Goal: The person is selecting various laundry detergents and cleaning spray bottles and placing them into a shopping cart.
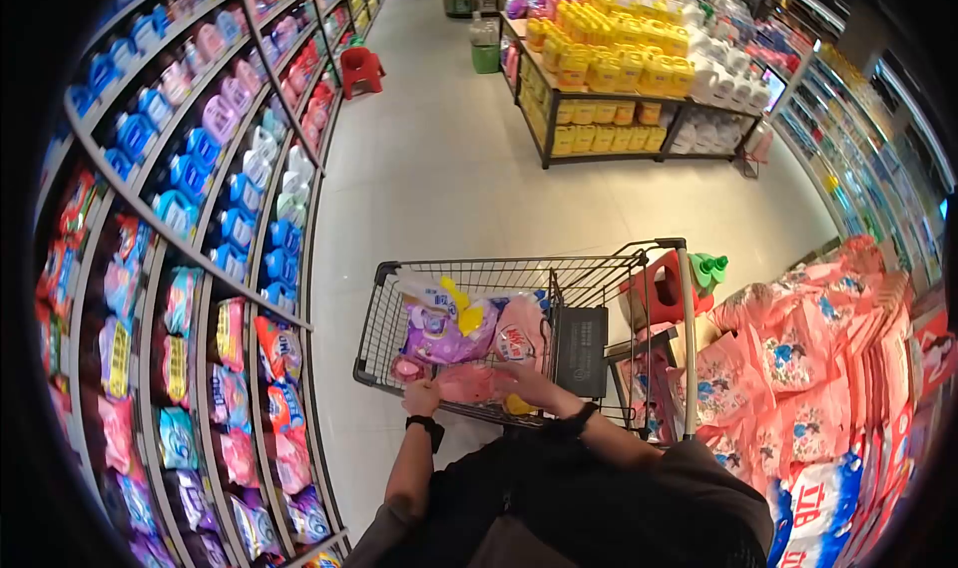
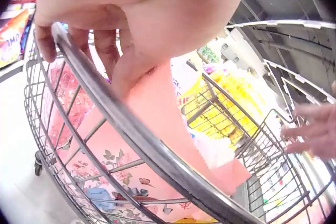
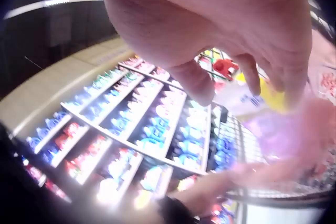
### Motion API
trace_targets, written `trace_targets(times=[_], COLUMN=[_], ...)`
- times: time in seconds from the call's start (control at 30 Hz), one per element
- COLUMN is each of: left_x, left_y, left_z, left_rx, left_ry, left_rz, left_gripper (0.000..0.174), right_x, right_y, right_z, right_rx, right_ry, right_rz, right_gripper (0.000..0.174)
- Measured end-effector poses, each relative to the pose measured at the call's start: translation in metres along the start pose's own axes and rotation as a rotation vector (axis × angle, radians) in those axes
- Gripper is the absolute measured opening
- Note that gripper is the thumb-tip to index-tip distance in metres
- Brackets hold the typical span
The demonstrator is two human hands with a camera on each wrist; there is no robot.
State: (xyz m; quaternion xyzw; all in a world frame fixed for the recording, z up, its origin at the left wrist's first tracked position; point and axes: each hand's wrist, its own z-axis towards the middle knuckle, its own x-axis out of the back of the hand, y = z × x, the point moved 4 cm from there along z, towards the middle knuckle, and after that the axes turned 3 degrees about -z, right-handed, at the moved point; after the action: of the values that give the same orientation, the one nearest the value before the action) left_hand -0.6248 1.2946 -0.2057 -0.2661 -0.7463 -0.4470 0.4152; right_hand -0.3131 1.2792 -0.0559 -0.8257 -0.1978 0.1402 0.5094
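My left hand (image 1: 421, 398) is at the near rim of a wire shopping cart (image 1: 469, 263). Its thumb and fingers grip the edge of a pink floral packet (image 2: 113, 166), which stands inside the cart against the wires. Over the other end of that packet is my right hand (image 1: 536, 388), its fingers loosely extended and apart from the packet in the left wrist view. A purple bag (image 1: 439, 340), a pink-and-white bag (image 1: 521, 333) and a yellow item (image 1: 466, 313) lie deeper in the basket.
Shelves of detergent bottles and bags (image 1: 190, 269) line the left. Stacked pink floral packets (image 1: 768, 378) rise close on the right, beside a red stool (image 1: 654, 290). Farther ahead stand a display of yellow bottles (image 1: 619, 64) and another red stool (image 1: 360, 71) on the pale floor.
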Motion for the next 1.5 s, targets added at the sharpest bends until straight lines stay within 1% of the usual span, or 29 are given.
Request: trace_targets(times=[0.07, 0.13, 0.2, 0.23, 0.27, 0.3, 0.37, 0.43, 0.5, 0.53, 0.57, 0.6, 0.63, 0.67, 0.7, 0.77, 0.87, 0.93, 0.97, 1.03, 1.1, 1.17, 1.2, 1.23, 1.3, 1.33, 1.4, 1.43, 1.5], left_x=[0.004, 0.006, 0.000, -0.001, -0.007, -0.011, -0.014, -0.021, -0.014, -0.028, -0.033, -0.049, -0.057, -0.070, -0.079, -0.097, -0.118, -0.157, -0.139, -0.146, -0.157, -0.166, -0.167, -0.167, -0.170, -0.159, -0.116, -0.122, -0.139], left_y=[0.012, 0.012, 0.017, 0.020, 0.028, 0.035, 0.032, 0.045, 0.070, 0.092, 0.108, 0.109, 0.129, 0.142, 0.155, 0.171, 0.185, 0.144, 0.185, 0.141, 0.116, 0.120, 0.127, 0.139, 0.120, 0.152, 0.280, 0.290, 0.328], left_z=[0.003, 0.002, 0.002, 0.000, -0.007, -0.011, -0.008, -0.004, 0.016, 0.010, 0.017, 0.029, 0.028, 0.024, 0.019, 0.021, 0.041, 0.119, 0.087, 0.162, 0.208, 0.236, 0.247, 0.259, 0.286, 0.253, 0.073, 0.057, 0.010], left_rx=[0.008, 0.043, 0.038, 0.045, 0.042, 0.040, 0.095, 0.132, 0.054, 0.106, 0.089, 0.052, -0.063, 0.027, 0.118, 0.046, -0.028, -0.202, -0.063, -0.301, -0.372, -0.479, -0.531, -0.588, -0.553, -0.558, -0.182, -0.192, -0.658], left_ry=[-0.004, 0.007, -0.042, -0.034, 0.024, 0.082, 0.068, 0.126, 0.116, 0.154, 0.159, 0.186, 0.126, 0.168, 0.210, 0.150, 0.021, -0.096, 0.005, -0.181, -0.162, -0.132, -0.119, -0.243, -0.375, -0.367, 0.171, 0.175, 0.110], left_rz=[0.029, 0.055, 0.176, 0.176, 0.171, 0.167, 0.214, 0.214, 0.312, 0.263, 0.253, 0.260, 0.343, 0.285, 0.228, 0.293, 0.262, 0.351, 0.226, 0.398, 0.426, 0.430, 0.428, 0.683, 0.693, 0.716, -0.058, -0.041, -0.013], left_gripper=[0.008, 0.010, 0.025, 0.025, 0.030, 0.036, 0.040, 0.039, 0.039, 0.035, 0.032, 0.029, 0.029, 0.030, 0.031, 0.035, 0.047, 0.050, 0.052, 0.044, 0.042, 0.038, 0.036, 0.038, 0.041, 0.041, 0.047, 0.047, 0.037], right_x=[0.045, 0.102, 0.167, 0.185, 0.222, 0.253, 0.282, 0.284, 0.283, 0.301, 0.302, 0.316, 0.362, 0.375, 0.378, 0.401, 0.430, 0.453, 0.461, 0.445, 0.405, 0.366, 0.342, 0.318, 0.253, 0.220, 0.152, 0.129, 0.088], right_y=[-0.023, -0.060, -0.054, -0.076, -0.041, 0.004, 0.128, 0.163, 0.239, 0.190, 0.177, 0.151, 0.249, 0.192, 0.158, 0.170, 0.165, 0.169, 0.166, 0.152, 0.132, 0.168, 0.201, 0.236, 0.335, 0.364, 0.431, 0.448, 0.476], right_z=[-0.031, -0.084, -0.139, -0.173, -0.196, -0.214, -0.241, -0.238, -0.209, -0.195, -0.191, -0.188, -0.160, -0.168, -0.181, -0.168, -0.154, -0.138, -0.139, -0.142, -0.185, -0.214, -0.221, -0.226, -0.213, -0.205, -0.171, -0.157, -0.128], right_rx=[0.288, 0.431, 0.258, 0.035, 0.104, 0.024, -0.324, -0.470, -0.166, -0.175, -0.338, -0.226, -0.129, -0.392, -0.319, -0.280, -0.386, -0.339, -0.325, 0.004, 0.194, -0.020, 0.028, 0.014, -0.282, -0.469, -0.555, -0.650, -0.684], right_ry=[0.030, 0.210, 0.646, 0.928, 1.125, 1.192, 0.969, 0.871, 1.073, 1.140, 1.217, 1.238, 1.320, 1.230, 1.265, 1.401, 1.480, 1.513, 1.505, 1.598, 1.739, 1.865, 1.988, 2.013, 1.899, 1.775, 1.718, 1.634, 1.504], right_rz=[-0.069, -0.270, -0.192, -0.333, -0.627, -0.817, -0.477, -0.361, -0.901, -0.996, -0.809, -0.921, 0.078, -0.719, -0.624, -0.689, -0.724, -0.656, -0.601, -0.505, -0.313, -0.200, -0.011, 0.074, 0.241, 0.263, 0.482, 0.531, 0.803], right_gripper=[0.052, 0.048, 0.044, 0.044, 0.044, 0.046, 0.055, 0.078, 0.079, 0.064, 0.050, 0.040, 0.038, 0.035, 0.031, 0.035, 0.037, 0.040, 0.044, 0.048, 0.052, 0.050, 0.043, 0.041, 0.040, 0.040, 0.042, 0.043, 0.041])
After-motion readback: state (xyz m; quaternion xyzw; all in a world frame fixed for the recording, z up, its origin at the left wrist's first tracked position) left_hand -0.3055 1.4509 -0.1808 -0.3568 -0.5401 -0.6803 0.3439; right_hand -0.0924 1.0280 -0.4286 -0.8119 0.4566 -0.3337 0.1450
